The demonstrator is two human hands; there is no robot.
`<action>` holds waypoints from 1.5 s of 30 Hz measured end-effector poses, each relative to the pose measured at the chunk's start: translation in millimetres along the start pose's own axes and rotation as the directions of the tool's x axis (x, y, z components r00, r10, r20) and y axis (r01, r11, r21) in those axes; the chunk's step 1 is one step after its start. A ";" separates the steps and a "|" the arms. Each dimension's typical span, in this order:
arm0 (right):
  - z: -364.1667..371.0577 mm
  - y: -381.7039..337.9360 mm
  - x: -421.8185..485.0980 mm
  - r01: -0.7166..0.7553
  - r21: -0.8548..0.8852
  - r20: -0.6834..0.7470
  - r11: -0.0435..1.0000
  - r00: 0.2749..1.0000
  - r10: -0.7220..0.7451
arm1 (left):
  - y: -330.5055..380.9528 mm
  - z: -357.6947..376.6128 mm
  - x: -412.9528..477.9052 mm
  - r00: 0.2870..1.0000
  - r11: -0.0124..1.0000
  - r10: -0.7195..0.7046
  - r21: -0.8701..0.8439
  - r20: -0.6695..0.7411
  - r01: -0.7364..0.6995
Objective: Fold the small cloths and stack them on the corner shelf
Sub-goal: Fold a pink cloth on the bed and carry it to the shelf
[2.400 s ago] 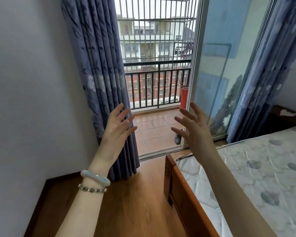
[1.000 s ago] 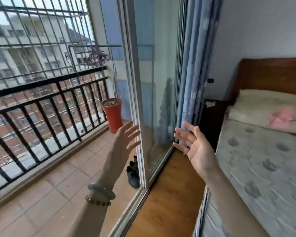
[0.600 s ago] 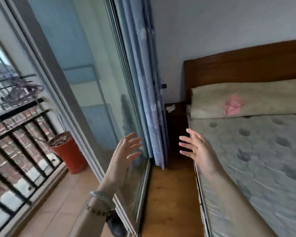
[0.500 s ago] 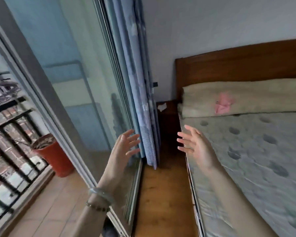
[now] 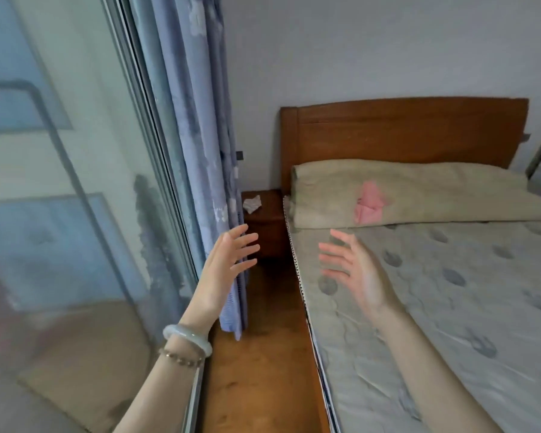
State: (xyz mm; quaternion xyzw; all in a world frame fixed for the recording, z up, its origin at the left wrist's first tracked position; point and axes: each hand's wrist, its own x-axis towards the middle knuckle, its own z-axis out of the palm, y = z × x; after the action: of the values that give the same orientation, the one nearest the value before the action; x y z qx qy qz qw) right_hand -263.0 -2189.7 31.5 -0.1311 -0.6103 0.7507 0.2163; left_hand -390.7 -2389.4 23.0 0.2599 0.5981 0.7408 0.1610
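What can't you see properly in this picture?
- Corner shelf: not in the head view at all.
- Pink cloth on the pillow: too small to tell if it's folded.
- White thing on the nightstand: too small to tell what it is.
- Right hand: fingers blurred.
- Bed: cut off by the right and bottom edges.

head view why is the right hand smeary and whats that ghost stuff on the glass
Head view: the right hand is motion-blurred, the left hand less so; the glass door carries dim reflections; wide-angle bends the door frame.
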 end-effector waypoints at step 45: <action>-193.5 54.5 697.7 0.020 0.118 -0.637 0.993 0.769 0.060 | -225.2 162.5 807.6 0.832 0.900 -0.355 -0.086 0.426 0.428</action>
State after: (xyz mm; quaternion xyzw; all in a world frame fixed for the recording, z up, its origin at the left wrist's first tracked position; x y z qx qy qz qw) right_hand -791.2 -1694.0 -17.3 -0.3719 -0.4534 0.6984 0.4103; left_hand -969.8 -1762.9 -15.6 0.2619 0.5245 0.6730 0.4511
